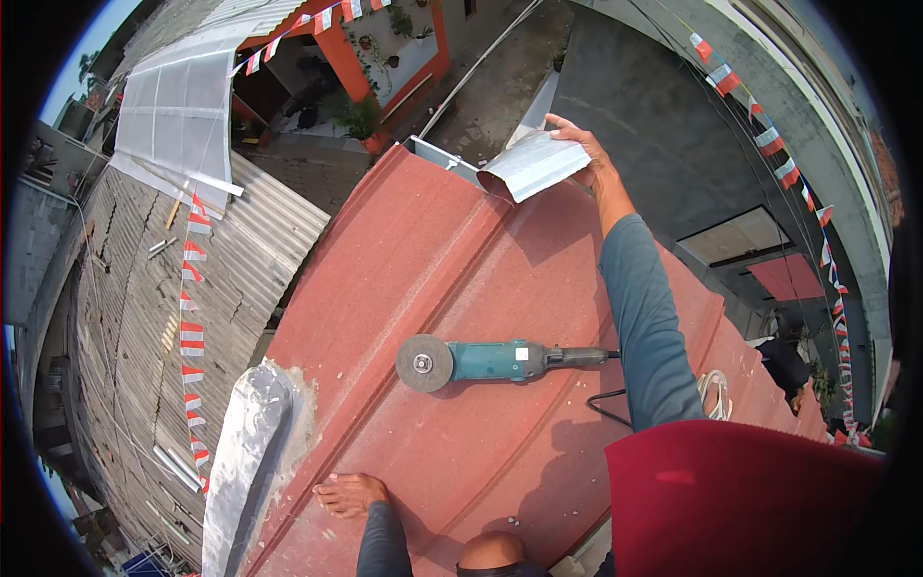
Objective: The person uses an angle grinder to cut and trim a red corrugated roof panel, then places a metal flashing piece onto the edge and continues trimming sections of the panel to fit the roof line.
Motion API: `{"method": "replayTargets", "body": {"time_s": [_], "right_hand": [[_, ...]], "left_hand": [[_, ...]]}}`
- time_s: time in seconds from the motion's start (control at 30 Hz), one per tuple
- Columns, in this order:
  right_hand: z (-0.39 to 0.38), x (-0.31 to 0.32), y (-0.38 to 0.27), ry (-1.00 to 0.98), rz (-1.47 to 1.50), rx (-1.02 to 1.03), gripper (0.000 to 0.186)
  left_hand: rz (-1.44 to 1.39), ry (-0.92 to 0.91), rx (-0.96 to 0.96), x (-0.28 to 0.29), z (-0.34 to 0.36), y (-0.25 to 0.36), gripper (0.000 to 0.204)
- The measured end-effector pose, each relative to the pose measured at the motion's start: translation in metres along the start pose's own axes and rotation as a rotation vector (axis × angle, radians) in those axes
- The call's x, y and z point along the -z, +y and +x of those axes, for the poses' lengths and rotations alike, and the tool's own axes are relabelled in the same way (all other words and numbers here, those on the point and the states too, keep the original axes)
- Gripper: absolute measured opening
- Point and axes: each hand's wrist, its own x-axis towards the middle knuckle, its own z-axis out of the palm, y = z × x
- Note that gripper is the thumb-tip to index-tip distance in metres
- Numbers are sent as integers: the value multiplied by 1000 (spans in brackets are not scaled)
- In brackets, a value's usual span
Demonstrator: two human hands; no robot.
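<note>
My right hand reaches out to the far edge of the red metal roof, gripping a bent piece of sheet metal. That piece is silver on top, with a reddish curled end. Down at the lower left, my left hand lies flat on the roof beside a raised seam, fingers spread, holding nothing. Between the two hands a teal angle grinder rests on its side, disc to the left. Its black cord runs under my right arm.
A grey-white patched ridge borders the roof's left side. Beyond are a lower corrugated roof and red-and-white bunting. A metal gutter lines the far edge, above a drop to the ground. A sandalled foot stands at right.
</note>
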Motion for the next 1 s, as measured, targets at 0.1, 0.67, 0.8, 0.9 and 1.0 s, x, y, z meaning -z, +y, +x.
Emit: {"method": "replayTargets", "body": {"time_s": [0.1, 0.67, 0.8, 0.9, 1.0], "right_hand": [[-11, 2, -6, 34, -13, 71, 40], [-38, -6, -59, 136, -964, -164, 44], [-27, 3, -67, 183, -1263, -192, 38], [-25, -2, -71, 227, -1472, -155, 34], [-27, -4, -77, 239, -1615, -121, 32]], "left_hand": [[8, -4, -1, 1, -1, 2, 49], [-1, 14, 3, -4, 0, 1, 50], [-23, 21, -9, -4, 0, 1, 51], [-12, -2, -1, 1, 0, 2, 51], [-21, 22, -11, -1, 0, 1, 52]]}}
